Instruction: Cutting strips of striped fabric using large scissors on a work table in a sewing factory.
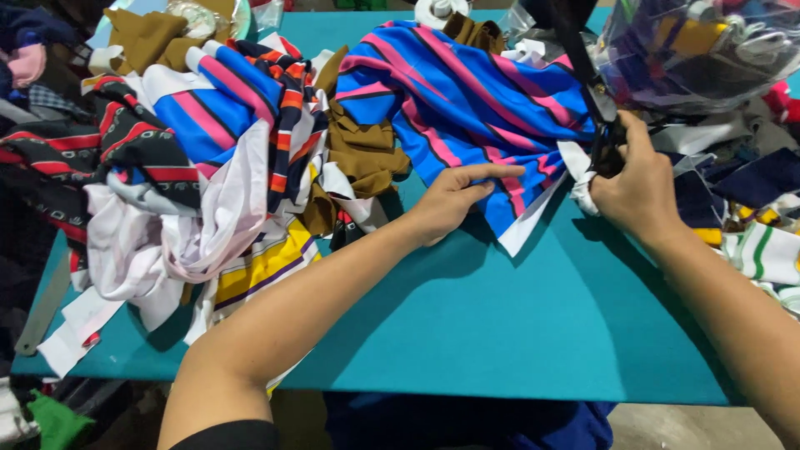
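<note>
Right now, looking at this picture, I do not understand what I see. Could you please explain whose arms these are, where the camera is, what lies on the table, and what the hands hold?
There is no machine here. A person works with two bare hands, and the one camera sits on that person's head and looks down, so the arms come in from the bottom of the picture.

The surface is a teal table. On it lies a blue cloth with pink stripes. The left hand rests flat on this cloth, fingers stretched out. The right hand has a closed grip on the cloth's bunched white edge, beside a dark tool; I cannot tell what kind.

To the left is a pile of mixed fabrics: striped, white, yellow and brown pieces. At the upper right is a clear plastic bag with more items inside.
</note>
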